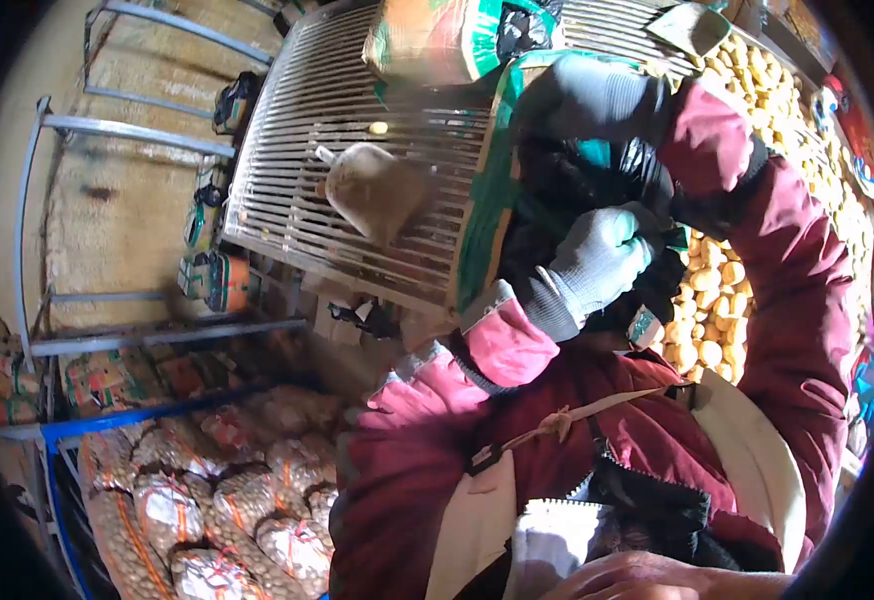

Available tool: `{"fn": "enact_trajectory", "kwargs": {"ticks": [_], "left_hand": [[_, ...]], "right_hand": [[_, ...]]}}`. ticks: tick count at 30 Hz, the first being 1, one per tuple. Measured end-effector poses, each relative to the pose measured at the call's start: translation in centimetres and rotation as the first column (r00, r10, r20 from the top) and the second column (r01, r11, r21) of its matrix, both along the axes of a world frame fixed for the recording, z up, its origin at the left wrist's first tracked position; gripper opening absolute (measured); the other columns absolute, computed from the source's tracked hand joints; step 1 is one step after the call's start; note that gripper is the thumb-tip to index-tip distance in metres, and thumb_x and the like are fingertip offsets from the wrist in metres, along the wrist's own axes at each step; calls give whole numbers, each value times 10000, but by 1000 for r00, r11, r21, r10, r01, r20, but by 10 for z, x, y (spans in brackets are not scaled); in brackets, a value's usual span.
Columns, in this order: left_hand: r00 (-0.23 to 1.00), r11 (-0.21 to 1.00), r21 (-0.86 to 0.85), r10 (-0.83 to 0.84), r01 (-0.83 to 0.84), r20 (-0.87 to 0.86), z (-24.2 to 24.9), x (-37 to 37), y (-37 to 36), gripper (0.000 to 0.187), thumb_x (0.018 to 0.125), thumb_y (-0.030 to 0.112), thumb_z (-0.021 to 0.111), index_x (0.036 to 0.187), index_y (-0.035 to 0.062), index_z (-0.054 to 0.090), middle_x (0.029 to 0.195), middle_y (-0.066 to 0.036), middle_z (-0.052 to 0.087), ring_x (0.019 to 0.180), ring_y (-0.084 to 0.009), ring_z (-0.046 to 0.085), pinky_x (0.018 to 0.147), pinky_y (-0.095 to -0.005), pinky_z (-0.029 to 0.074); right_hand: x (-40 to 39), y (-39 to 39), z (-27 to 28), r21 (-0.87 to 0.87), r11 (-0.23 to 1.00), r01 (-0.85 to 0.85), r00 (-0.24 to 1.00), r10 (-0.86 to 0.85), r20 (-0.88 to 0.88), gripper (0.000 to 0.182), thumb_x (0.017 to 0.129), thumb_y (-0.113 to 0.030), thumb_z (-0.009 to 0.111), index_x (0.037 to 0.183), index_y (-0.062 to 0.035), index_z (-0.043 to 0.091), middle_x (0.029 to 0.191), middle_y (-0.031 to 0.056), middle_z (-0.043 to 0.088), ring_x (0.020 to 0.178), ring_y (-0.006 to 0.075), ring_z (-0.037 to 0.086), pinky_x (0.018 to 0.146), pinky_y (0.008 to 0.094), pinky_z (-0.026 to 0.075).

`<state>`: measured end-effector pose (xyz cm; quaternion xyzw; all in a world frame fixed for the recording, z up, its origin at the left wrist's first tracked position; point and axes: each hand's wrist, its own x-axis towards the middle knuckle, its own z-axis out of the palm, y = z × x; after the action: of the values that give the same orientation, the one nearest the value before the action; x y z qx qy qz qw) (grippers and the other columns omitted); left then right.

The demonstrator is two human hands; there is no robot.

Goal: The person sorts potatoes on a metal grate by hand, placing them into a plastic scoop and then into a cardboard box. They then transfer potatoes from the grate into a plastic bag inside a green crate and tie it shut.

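My left hand point(607, 255), in a grey glove with a green-blue palm, is curled closed at the near side of a black plastic liner point(547, 215), with a fold of it at the fingers. The liner lies in an open carton with a green and brown flap point(487, 205). My right hand point(582, 100), in a dark grey glove, is over the carton's far side; its fingers are blurred and shadowed. Pale round potatoes point(707, 290) lie right of the liner. A scoop point(377, 190) rests on the slatted metal table point(287, 160).
Another carton point(422, 40) stands at the slatted table's far side. A second scoop point(692, 28) lies near more potatoes point(757, 80) at the upper right. Filled net sacks point(177, 510) are stacked at lower left, behind a blue rail point(137, 412). Metal frames point(137, 135) stand at left.
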<state>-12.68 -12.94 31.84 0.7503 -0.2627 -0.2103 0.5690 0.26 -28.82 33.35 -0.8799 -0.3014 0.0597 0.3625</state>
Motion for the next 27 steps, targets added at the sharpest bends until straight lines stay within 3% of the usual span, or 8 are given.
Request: {"fn": "enact_trajectory", "kwargs": {"ticks": [5, 7, 11, 13, 17, 19, 24, 27], "left_hand": [[971, 991, 105, 54, -80, 231, -2, -7, 2, 105, 892, 79, 647, 977, 46, 700, 712, -117, 675, 569, -210, 646, 552, -374, 506], [976, 991, 135, 51, -23, -213, -2, -5, 1, 81, 871, 71, 643, 936, 35, 675, 753, -160, 687, 644, -315, 675, 606, -411, 524], [998, 999, 17, 38, -37, -58, -45, -14, -16, 38, 861, 52, 644, 892, 30, 647, 744, -169, 673, 682, -346, 676, 634, -432, 521], [958, 999, -50, 17, -3, 287, -41, -23, -28, 27, 860, 37, 649, 886, 33, 645, 733, -159, 668, 663, -309, 679, 620, -427, 514], [998, 994, -110, -6, -1, -70, -44, -26, -32, 53, 916, 72, 689, 898, 33, 658, 763, -112, 694, 647, -189, 664, 633, -357, 525], [931, 998, -50, -41, 24, -363, -14, -20, -27, 52, 989, 92, 684, 945, 68, 670, 750, 73, 581, 641, 4, 512, 553, -206, 436], [929, 958, 98, -233, 270, -287, 14, 27, 2, 326, 946, 140, 748, 1214, -28, 668, 985, -32, 711, 888, -85, 631, 821, -254, 527], [759, 766, 458, -600, 452, 254, -12, 63, 30, 536, 834, 239, 800, 1301, 26, 647, 1115, -143, 699, 1006, -261, 673, 903, -365, 544]], "right_hand": [[-5, 34, -7, -64, 978, -201, 979, 203, 35, 287, 860, -40, 663, 1127, -68, 766, 1017, 157, 762, 955, 261, 731, 863, 386, 572], [-4, 32, 7, -111, 980, -165, 986, 166, -3, 291, 869, -24, 694, 1155, -25, 745, 1085, 158, 748, 1023, 222, 704, 908, 372, 558], [2, 31, 6, -151, 985, -80, 997, 81, -1, 314, 881, -18, 730, 1195, 8, 722, 1133, 146, 739, 1063, 170, 673, 928, 350, 545], [10, 26, 8, -94, 996, -6, 996, 14, 83, 322, 886, -27, 735, 1207, -3, 720, 1113, 133, 743, 1035, 157, 668, 903, 342, 546], [0, -8, 13, 11, 993, 116, 986, -116, 118, 339, 895, -46, 746, 1231, -24, 716, 1071, 107, 751, 978, 130, 660, 853, 327, 549], [-14, -29, 24, 48, 984, 171, 979, -175, 101, 347, 899, -55, 752, 1244, -34, 714, 1050, 94, 755, 950, 117, 655, 828, 320, 551], [-72, -71, 30, 150, 934, 326, 943, -331, 12, 369, 911, -79, 765, 1274, -60, 709, 998, 61, 765, 879, 83, 644, 766, 301, 555], [-118, -86, 20, 233, 870, 435, 900, -426, -90, 382, 917, -93, 774, 1293, -75, 706, 967, 42, 772, 837, 63, 637, 729, 290, 557]]}}
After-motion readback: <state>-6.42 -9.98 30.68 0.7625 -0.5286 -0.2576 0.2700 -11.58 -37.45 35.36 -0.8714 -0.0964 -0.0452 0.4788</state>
